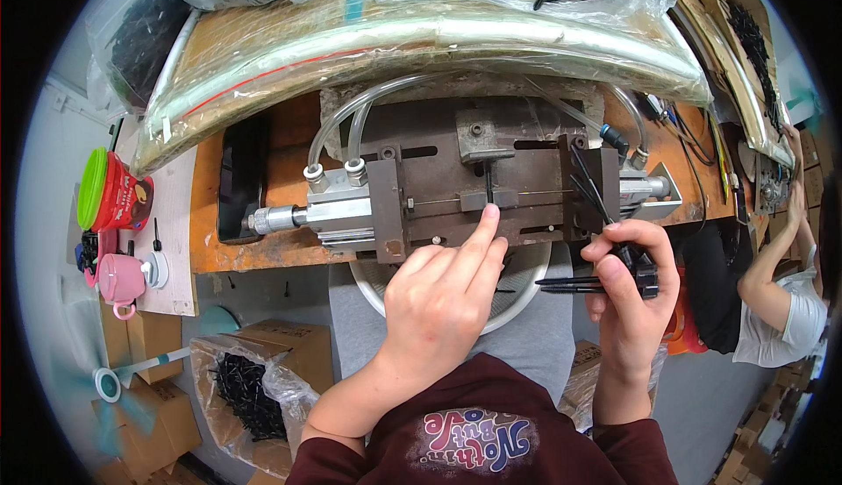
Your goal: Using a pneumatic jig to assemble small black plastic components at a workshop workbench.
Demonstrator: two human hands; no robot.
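My left hand point(438, 301) reaches over the front of a brown metal jig point(438, 125). Its index finger is stretched out, the tip at the lower end of a thin black stemmed part point(489, 182) standing by the small central block point(474, 199). The other fingers are partly bent, with nothing visible in them. Right of the jig, my right hand point(636, 292) is closed around a bunch of black stemmed plastic parts point(645, 273). Some stems point left and others up toward the jig's right plate. Silver air cylinders point(342, 213) flank the jig, with clear hoses point(377, 95) attached.
A white-rimmed basin point(517, 310) sits at my lap under the table edge. Behind the jig lies a plastic-wrapped box point(395, 38) with black parts on top. Left are a phone point(242, 178), red tub point(132, 196) and pink cup point(121, 279). Another person point(776, 301) works at right.
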